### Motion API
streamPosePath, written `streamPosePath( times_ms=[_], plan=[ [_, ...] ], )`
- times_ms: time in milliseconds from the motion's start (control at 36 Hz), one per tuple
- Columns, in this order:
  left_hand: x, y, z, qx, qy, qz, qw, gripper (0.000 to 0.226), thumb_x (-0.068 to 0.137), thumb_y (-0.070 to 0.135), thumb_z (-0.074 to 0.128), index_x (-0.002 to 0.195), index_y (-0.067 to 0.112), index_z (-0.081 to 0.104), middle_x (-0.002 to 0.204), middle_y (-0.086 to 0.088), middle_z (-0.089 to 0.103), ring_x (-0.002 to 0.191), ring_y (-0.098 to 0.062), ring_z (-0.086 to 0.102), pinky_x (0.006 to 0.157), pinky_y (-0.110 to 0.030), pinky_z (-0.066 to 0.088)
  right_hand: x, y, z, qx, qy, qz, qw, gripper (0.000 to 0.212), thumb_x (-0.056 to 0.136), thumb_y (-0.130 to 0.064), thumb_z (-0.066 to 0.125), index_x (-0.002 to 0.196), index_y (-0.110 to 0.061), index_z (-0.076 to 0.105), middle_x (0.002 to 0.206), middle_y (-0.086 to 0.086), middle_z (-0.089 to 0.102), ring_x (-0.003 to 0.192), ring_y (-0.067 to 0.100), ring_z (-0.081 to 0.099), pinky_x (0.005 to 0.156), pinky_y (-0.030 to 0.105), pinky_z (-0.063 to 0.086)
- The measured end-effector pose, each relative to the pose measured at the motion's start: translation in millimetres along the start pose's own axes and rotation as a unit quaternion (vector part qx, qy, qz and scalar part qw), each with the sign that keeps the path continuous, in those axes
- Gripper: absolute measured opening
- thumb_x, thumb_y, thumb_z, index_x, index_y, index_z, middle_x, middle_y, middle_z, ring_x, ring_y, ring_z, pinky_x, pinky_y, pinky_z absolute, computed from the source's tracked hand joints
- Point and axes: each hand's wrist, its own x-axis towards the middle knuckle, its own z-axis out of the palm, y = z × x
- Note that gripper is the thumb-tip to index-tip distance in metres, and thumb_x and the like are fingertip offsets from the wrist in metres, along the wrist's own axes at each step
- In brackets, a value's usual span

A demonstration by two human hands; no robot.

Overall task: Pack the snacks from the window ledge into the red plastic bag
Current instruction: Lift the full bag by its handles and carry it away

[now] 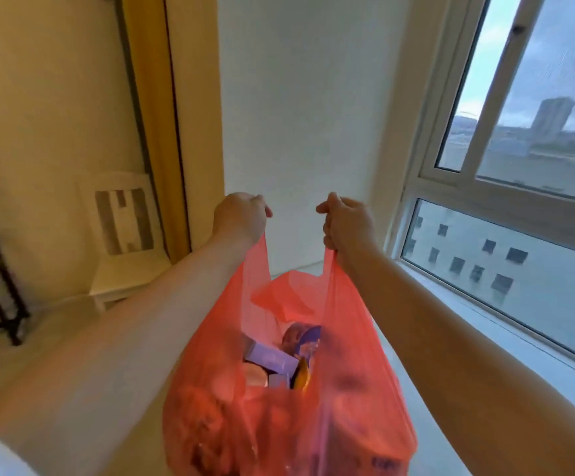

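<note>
- Bag [279, 407] hangs lifted over ledge [416, 338], bulging; purple box [270, 360] and other snacks inside.
- Left hand [239, 218], right hand [346, 223]: fingers curled round one handle each.
- Packing looks finished; next probably bring handles together.

Red plastic bag [279, 400] held up by both handles

Left hand [241, 218] grips the handle at 11 o'clock; right hand [346, 223] grips the one at 1 o'clock; purple snack boxes [272, 360] show through the open mouth; window ledge [485, 331] at 4 o'clock; window [526, 166] at 2 o'clock.
</note>
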Motion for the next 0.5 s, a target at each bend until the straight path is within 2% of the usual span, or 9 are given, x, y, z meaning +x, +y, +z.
streamPosePath(
  times_ms=[139, 333, 444, 500],
  plan=[
    [16.5, -52.7, -43.7, 0.045, 0.004, -0.018, 0.999, 0.036, 0.097, 0.014, 0.038, 0.084, 0.001, 0.069, 0.105, -0.017, 0.066, 0.104, -0.030, 0.057, 0.085, -0.032, 0.042, 1.5, 20.8, 65.3, -0.022, -0.015, 0.016, 1.000, 0.041, 0.097, -0.021, 0.044, 0.059, -0.017, 0.058, 0.030, -0.010, 0.040, 0.042, 0.017, 0.036, 0.046, 0.027, 0.027],
    [40.5, -136.8, -93.5, 0.090, 0.038, -0.022, 0.995, 0.036, 0.099, 0.022, 0.043, 0.080, 0.001, 0.067, 0.080, -0.012, 0.067, 0.078, -0.024, 0.060, 0.065, -0.029, 0.044, 3.5, 41.3, 153.0, -0.076, -0.031, 0.005, 0.997, 0.042, 0.097, -0.020, 0.044, 0.057, -0.019, 0.058, 0.046, -0.004, 0.043, 0.046, 0.016, 0.040, 0.049, 0.028, 0.030],
    [55.8, -179.0, -131.3, 0.133, 0.064, -0.022, 0.989, 0.034, 0.096, 0.022, 0.048, 0.078, 0.000, 0.067, 0.079, -0.013, 0.068, 0.077, -0.026, 0.062, 0.070, -0.035, 0.050, 7.9, 47.5, 205.9, -0.115, -0.056, -0.016, 0.992, 0.042, 0.096, -0.019, 0.043, 0.057, -0.021, 0.057, 0.052, -0.003, 0.045, 0.049, 0.014, 0.042, 0.052, 0.028, 0.032],
    [63.2, -198.0, -148.6, 0.167, 0.065, -0.027, 0.983, 0.034, 0.096, 0.022, 0.050, 0.075, 0.001, 0.067, 0.076, -0.013, 0.067, 0.074, -0.026, 0.061, 0.063, -0.031, 0.046, 9.5, 51.4, 232.3, -0.130, -0.076, -0.019, 0.988, 0.039, 0.096, -0.018, 0.042, 0.059, -0.020, 0.057, 0.052, -0.001, 0.046, 0.048, 0.016, 0.042, 0.053, 0.029, 0.032]
  ],
)
